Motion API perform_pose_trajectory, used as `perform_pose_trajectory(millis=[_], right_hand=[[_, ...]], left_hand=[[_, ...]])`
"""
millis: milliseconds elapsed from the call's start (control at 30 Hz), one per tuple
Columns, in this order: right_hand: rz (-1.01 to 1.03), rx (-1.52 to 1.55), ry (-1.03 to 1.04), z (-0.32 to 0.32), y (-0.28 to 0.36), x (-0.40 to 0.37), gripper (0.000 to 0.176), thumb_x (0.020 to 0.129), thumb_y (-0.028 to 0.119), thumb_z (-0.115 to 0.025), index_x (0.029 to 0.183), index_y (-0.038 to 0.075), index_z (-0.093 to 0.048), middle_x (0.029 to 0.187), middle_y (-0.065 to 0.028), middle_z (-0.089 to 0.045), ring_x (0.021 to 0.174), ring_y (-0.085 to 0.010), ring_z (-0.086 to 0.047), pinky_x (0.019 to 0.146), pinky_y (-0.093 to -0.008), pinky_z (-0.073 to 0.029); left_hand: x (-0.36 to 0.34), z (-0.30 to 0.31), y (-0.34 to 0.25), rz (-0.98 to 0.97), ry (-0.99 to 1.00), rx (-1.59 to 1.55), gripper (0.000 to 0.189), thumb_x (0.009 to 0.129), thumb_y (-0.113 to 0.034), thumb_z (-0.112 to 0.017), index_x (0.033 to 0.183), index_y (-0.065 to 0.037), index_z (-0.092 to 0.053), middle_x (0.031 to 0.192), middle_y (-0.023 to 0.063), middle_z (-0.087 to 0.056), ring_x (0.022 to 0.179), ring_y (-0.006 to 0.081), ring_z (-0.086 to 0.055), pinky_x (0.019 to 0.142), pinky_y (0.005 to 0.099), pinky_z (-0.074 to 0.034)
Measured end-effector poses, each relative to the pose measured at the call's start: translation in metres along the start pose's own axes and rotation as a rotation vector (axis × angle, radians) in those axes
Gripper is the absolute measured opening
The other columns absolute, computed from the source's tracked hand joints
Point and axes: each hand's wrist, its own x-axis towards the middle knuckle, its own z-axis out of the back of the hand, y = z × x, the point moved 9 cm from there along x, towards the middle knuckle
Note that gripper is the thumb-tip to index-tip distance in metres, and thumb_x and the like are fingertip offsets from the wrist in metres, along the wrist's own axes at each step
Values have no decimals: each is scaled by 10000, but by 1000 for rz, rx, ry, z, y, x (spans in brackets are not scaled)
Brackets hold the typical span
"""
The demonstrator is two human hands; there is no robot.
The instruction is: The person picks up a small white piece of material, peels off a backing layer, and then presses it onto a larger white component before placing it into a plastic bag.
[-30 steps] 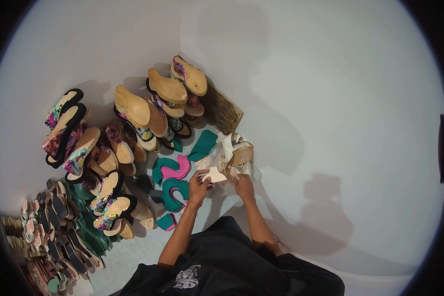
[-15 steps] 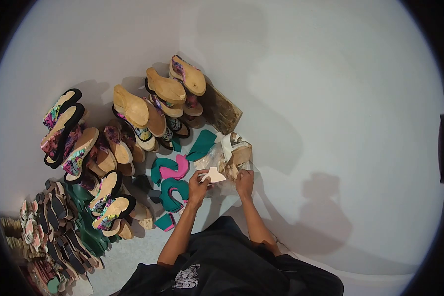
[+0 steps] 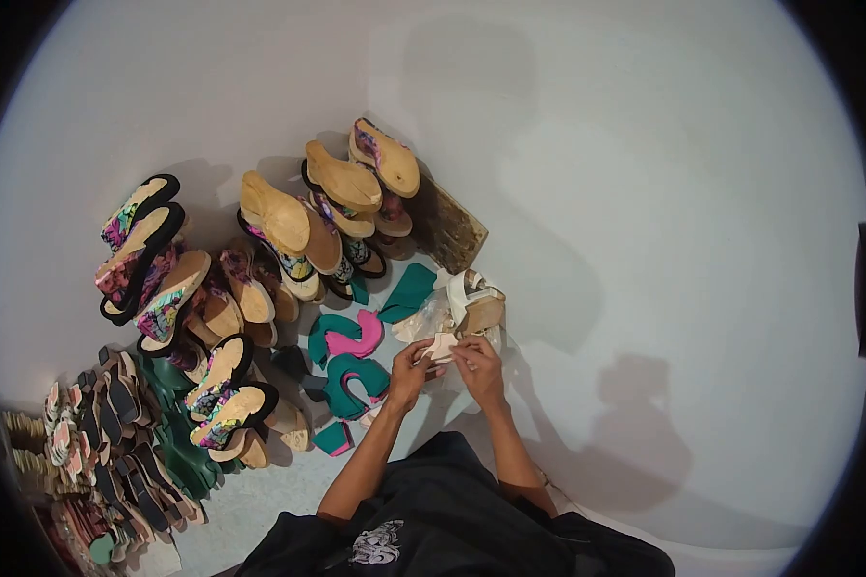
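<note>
A small pale cut-out piece (image 3: 440,347) with a curved outline, like a shoe part, is held up in front of me. My left hand (image 3: 413,375) grips its left side with closed fingers. At its right edge, my right hand (image 3: 480,371) pinches with thumb and fingertips together. Just beyond my hands is a clear plastic bag (image 3: 423,322), partly hidden by them. A white strappy sandal (image 3: 473,294) stands at the bag. Teal curved cut pieces (image 3: 346,380) and a pink one (image 3: 358,337) lie to the left of my left hand.
Wooden shoe lasts (image 3: 343,178) and patterned wedge sandals (image 3: 159,231) stand in rows at the left. Stacked dark soles (image 3: 120,404) and green pieces (image 3: 178,452) lie nearer, at lower left. A worn wooden board (image 3: 452,221) leans by the wall (image 3: 693,192).
My right hand has come away from the plastic bag and moved left to the pale piece. The left hand keeps hold of that piece. The view has shifted slightly.
</note>
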Motion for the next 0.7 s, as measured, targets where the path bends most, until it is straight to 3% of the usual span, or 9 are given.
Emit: perform_pose_trajectory(millis=[67, 200, 267, 300, 367, 500, 567, 700], right_hand=[[135, -152, 123, -13, 15, -5, 204, 768, 25, -685, 970, 33, -705, 1010, -114, -555, 879, -217, -590, 762, -303, -492], [142, -192, 17, -6, 19, -5, 299, 762, 58, -707, 1060, 58, -676, 1025, -118, -526, 911, -209, -566, 776, -303, -484], [-130, -64, -134, 3, -16, -4, 378, 774, 92, -714, 1141, 63, -629, 987, -109, -553, 857, -202, -573, 750, -304, -490], [-130, -64, -134, 1, -23, -5, 378, 774, 92, -714, 1141, 63, -629, 987, -109, -553, 857, -202, -573, 750, -304, -490], [-345, 88, -46, -9, -57, -11, 403, 794, 113, -712, 1178, 66, -600, 978, -93, -585, 829, -191, -587, 723, -303, -497], [-343, 53, -87, -13, -72, -18, 372, 811, 123, -709, 1159, 45, -607, 995, -102, -621, 826, -170, -599, 688, -288, -499], [-483, 309, -68, -24, -94, -26, 368, 805, 125, -718, 1147, 32, -619, 969, -111, -652, 793, -171, -613, 663, -272, -496], [-568, 384, -25, -29, -96, -32, 330, 808, 129, -713, 1109, 12, -647, 871, -100, -674, 701, -165, -613, 644, -276, -494]], left_hand=[[-1, 1, -1, -13, 8, -34, 311, 934, -7, -474, 1244, 17, -480, 1099, 122, -599, 889, 203, -640, 764, 296, -577], [-3, 3, -3, -7, 0, -25, 286, 946, -9, -457, 1230, 7, -481, 1106, 115, -599, 931, 209, -632, 784, 316, -579], [-6, 4, -3, -9, -5, -26, 278, 947, -10, -455, 1224, 5, -482, 1101, 112, -600, 940, 210, -630, 787, 323, -580], [-7, 4, -3, -4, -6, -24, 273, 949, -12, -453, 1220, 2, -484, 1099, 111, -601, 943, 211, -630, 790, 328, -580], [-9, 3, -4, -1, -6, -23, 268, 950, -14, -450, 1216, -1, -486, 1097, 110, -601, 945, 212, -630, 794, 332, -581], [-11, 3, -2, 13, 13, -84, 269, 956, -26, -446, 1221, -9, -488, 1085, 103, -602, 955, 208, -626, 811, 342, -579], [-14, 4, 1, 16, 14, -103, 271, 959, -31, -440, 1225, -12, -488, 1080, 101, -602, 959, 205, -624, 820, 347, -576], [-14, 7, 5, 31, 9, -100, 283, 969, -57, -432, 1243, -7, -483, 1073, 92, -600, 965, 198, -620, 844, 350, -566]])
